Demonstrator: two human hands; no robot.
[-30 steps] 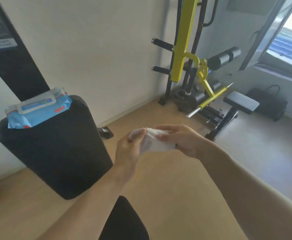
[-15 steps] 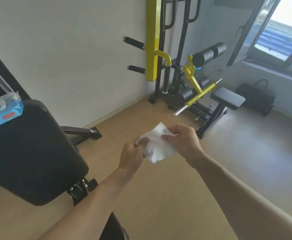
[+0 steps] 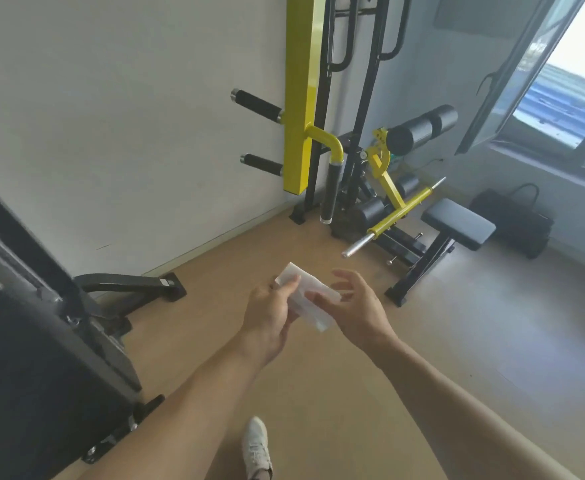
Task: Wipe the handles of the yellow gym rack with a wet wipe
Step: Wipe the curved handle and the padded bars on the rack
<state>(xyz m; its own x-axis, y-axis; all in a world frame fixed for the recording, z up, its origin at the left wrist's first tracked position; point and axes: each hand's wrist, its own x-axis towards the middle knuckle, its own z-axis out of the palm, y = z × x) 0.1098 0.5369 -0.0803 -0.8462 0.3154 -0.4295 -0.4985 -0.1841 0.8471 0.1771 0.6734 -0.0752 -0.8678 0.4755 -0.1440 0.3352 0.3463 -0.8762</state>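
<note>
A white wet wipe [image 3: 310,299] is stretched between my hands in the middle of the view. My left hand [image 3: 270,317] pinches its upper left corner between thumb and fingers. My right hand [image 3: 356,310] has loosely spread fingers, and its thumb lies against the wipe. The yellow gym rack [image 3: 303,95] stands against the far wall, well beyond my hands. Two black foam handles stick out to its left, an upper one [image 3: 256,105] and a lower one [image 3: 261,165]. A third black handle [image 3: 330,192] hangs down from a yellow curved tube.
A black padded bench [image 3: 52,358] fills the left side. A small black seat [image 3: 459,223] with a yellow bar [image 3: 401,211] stands right of the rack. A black bag [image 3: 516,216] sits under the window. My white shoe [image 3: 258,448] is on the wooden floor.
The view has swung right and closer to the rack; the wipe packet has left the view. My right hand's fingers have loosened and spread, while the left keeps its pinch.
</note>
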